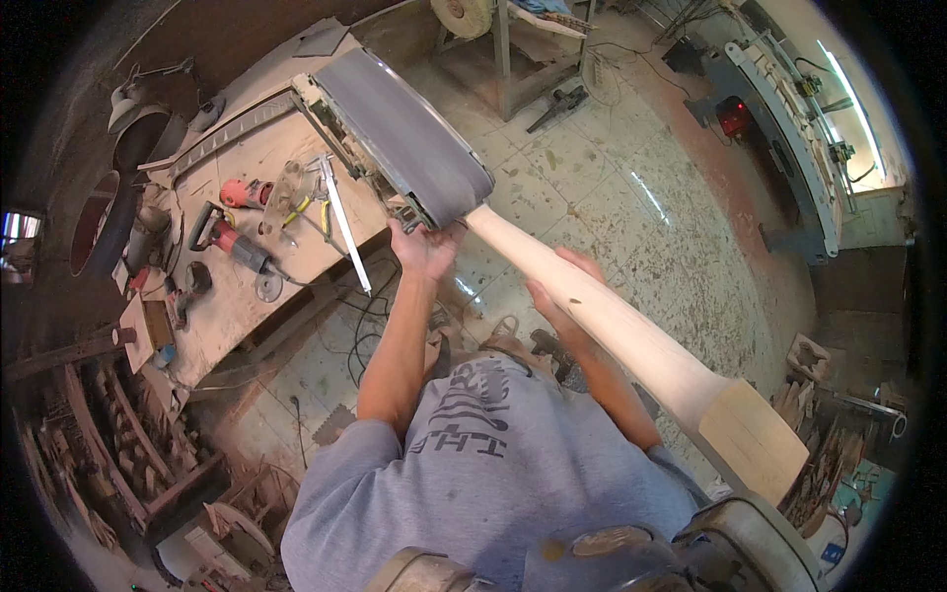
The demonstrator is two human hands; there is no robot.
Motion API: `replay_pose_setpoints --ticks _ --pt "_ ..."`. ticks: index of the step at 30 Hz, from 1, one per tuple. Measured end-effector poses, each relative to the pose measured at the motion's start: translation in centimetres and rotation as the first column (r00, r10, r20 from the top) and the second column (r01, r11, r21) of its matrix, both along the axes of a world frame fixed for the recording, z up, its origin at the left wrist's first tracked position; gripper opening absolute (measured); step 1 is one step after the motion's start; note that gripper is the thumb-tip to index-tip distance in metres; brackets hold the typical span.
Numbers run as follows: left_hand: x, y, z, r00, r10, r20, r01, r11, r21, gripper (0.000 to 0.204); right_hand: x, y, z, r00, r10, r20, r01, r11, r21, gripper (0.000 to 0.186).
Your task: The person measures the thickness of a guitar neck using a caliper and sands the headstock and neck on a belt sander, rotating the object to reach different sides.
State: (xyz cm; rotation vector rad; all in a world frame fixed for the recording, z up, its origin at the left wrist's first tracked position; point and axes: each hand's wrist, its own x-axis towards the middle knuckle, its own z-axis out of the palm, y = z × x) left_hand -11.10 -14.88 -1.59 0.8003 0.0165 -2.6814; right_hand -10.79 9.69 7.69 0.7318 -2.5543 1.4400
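A long pale wooden piece (602, 311) slants down to the right across my front. It is narrow and rounded at the far end and swells into a flat-faced block at the near end. That narrow end meets the nose of a belt sander (400, 133) with a grey belt. My left hand (427, 249) is closed at the narrow tip, close against the sander's lower edge, its fingers partly hidden. Around the wood's middle my right hand (567, 291) is wrapped, thumb on the near side and fingers on the far side.
The sander is at the edge of a wooden workbench (232, 331). On it lie a red angle grinder (237, 245), another red power tool (247, 192) and a metal caliper (345, 227). Cables (365, 331) trail below. A long machine (789, 148) stands far right; wood scraps lie lower left.
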Motion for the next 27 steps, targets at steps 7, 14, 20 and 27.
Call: replay_pose_setpoints --ticks 7,14,20,27 --pt "1.1 2.4 0.2 0.970 -0.008 -0.244 0.023 0.998 0.059 0.084 0.8 1.5 4.6 0.995 0.056 -0.083 -0.058 0.998 -0.027 0.062" --pt "0.2 0.3 -1.3 0.972 0.044 -0.230 -0.019 0.994 0.107 0.078 -0.8 -0.5 3.4 0.992 0.037 -0.122 -0.035 0.999 0.017 0.057" --pt "-0.2 0.4 0.6 0.989 0.025 -0.145 -0.018 0.999 0.049 0.071 -1.1 -1.1 2.9 0.998 0.036 0.056 -0.034 0.999 -0.035 0.059" --pt "-0.4 0.6 0.9 0.996 0.051 -0.067 -0.044 0.994 0.100 0.072 -1.4 -1.1 2.2 0.998 0.042 0.044 -0.035 0.989 -0.145 0.059"
